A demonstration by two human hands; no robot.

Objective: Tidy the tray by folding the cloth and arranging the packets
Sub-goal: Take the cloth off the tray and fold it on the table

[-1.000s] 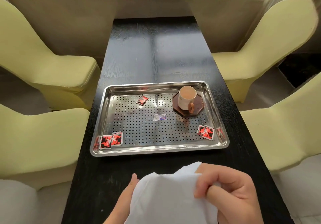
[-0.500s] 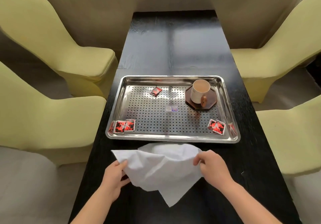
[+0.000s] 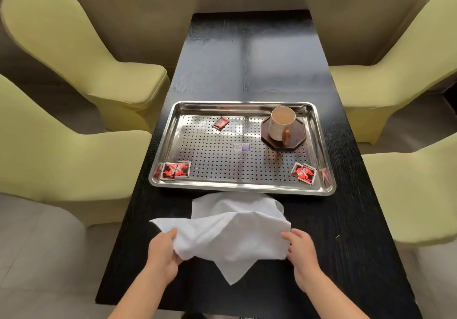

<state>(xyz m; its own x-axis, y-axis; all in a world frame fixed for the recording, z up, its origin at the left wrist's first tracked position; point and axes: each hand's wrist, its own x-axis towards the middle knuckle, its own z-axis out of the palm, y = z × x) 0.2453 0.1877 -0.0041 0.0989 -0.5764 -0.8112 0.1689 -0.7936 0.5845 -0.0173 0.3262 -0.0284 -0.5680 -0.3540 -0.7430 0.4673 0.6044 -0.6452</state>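
Note:
A white cloth (image 3: 231, 234) lies rumpled on the black table just in front of the steel tray (image 3: 243, 190). My left hand (image 3: 162, 253) grips its left edge and my right hand (image 3: 300, 250) grips its right edge. One corner hangs toward me. Red packets lie in the perforated tray: a pair at the near left corner (image 3: 175, 170), a pair at the near right corner (image 3: 304, 172), and a single one at the far left (image 3: 220, 123).
A cup (image 3: 280, 124) of milky drink stands on a dark octagonal coaster (image 3: 295, 138) in the tray's far right. Yellow-green covered chairs (image 3: 81, 53) flank the narrow black table (image 3: 267, 61) on both sides. A wall runs behind the table's far end.
The cloth went from bunched close under the camera to spread lower on the table before the tray. Both hands moved apart to its side edges.

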